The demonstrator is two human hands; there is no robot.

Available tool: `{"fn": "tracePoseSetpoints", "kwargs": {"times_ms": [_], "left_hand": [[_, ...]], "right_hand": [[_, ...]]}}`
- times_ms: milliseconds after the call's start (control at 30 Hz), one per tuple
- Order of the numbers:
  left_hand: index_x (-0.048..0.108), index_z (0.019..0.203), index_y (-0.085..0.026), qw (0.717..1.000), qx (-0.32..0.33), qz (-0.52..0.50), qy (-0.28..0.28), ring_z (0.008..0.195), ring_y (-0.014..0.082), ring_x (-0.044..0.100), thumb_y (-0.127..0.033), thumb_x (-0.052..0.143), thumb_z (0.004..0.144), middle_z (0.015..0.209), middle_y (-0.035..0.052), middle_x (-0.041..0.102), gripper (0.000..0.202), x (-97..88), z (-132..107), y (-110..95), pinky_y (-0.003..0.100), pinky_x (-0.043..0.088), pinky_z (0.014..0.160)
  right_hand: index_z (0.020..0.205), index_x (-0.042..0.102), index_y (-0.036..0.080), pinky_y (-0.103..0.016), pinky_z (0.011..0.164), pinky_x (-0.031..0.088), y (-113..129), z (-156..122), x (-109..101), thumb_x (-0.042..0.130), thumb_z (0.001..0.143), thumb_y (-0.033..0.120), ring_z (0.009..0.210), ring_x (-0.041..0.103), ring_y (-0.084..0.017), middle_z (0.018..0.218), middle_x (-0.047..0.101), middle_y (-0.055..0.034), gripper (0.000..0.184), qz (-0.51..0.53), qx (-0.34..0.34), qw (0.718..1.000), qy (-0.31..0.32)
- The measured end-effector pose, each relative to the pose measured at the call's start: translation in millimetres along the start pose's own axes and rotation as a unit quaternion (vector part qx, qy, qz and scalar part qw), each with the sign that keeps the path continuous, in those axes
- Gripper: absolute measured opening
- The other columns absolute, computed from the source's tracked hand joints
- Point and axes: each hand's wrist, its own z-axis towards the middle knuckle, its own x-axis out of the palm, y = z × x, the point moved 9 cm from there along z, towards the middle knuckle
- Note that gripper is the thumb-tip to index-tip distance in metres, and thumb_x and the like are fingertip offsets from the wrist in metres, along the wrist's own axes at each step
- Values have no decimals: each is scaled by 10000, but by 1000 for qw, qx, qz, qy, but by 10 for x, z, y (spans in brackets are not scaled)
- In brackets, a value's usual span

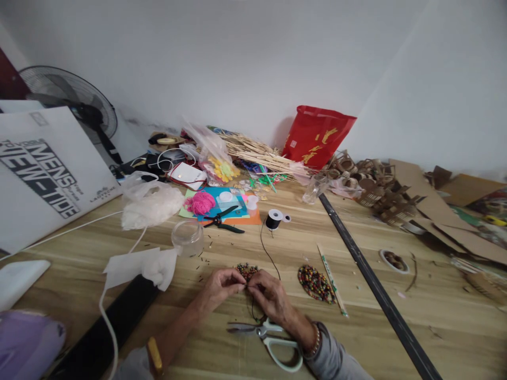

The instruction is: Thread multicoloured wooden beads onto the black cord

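My left hand (222, 285) and my right hand (271, 295) meet fingertip to fingertip above the wooden table. Both are closed in a pinch on a thin black cord (253, 306), whose tail hangs below the fingers. Just behind the fingertips lies a string of small multicoloured beads (247, 270); the exact joint with the cord is hidden. White-handled scissors (282, 345) rest partly under my right wrist, blades apart and pointing left. To the right a second coil of beads (316, 284) lies beside a patterned stick (331, 279). A black cord spool (273, 218) stands farther back.
Black-handled pliers (224, 220), pink yarn (200, 202) and a glass jar (187, 238) are at the left back. Behind are bamboo sticks (257, 149) and a red bag (319, 136). A dark strip (372, 279) crosses the right side, near a small bowl (394, 261).
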Motion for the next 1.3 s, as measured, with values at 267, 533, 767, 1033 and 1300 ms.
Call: {"fn": "tracePoseSetpoints", "kwargs": {"times_ms": [267,533,767,1033,1300], "left_hand": [[705,690,-140,1000,-5,3,2,629,142,569,-312,788,582,653,14,668,219,-4,6,51,241,425,617],[700,678,-130,1000,-5,-11,2,619,131,560,-295,794,573,640,11,664,217,13,-2,9,231,417,607],[704,687,-126,1000,3,-5,12,608,126,553,-289,783,594,634,8,655,204,24,-3,9,227,414,595],[706,706,-118,1000,-6,-10,19,614,123,547,-277,780,601,647,8,649,205,35,-4,26,224,404,596],[712,696,-121,1000,-9,-8,14,615,124,548,-264,778,590,643,8,653,190,28,-5,14,224,402,599]], "right_hand": [[805,594,182,-261,616,463,34,10,-9,499,922,257,675,565,-161,722,600,-45,170,2,-6,1000,2],[800,589,177,-247,620,456,-21,-18,17,507,916,218,675,560,-152,723,598,-40,148,-6,-1,1000,10],[805,588,177,-253,630,455,-26,-25,28,499,922,232,685,561,-159,731,595,-47,157,0,-3,1000,15],[791,588,180,-254,612,448,6,-11,24,496,925,245,674,556,-161,717,591,-48,175,4,-8,1000,13],[804,586,177,-254,615,447,-45,-38,49,505,916,217,685,555,-156,729,593,-46,144,6,-2,1000,25]]}}
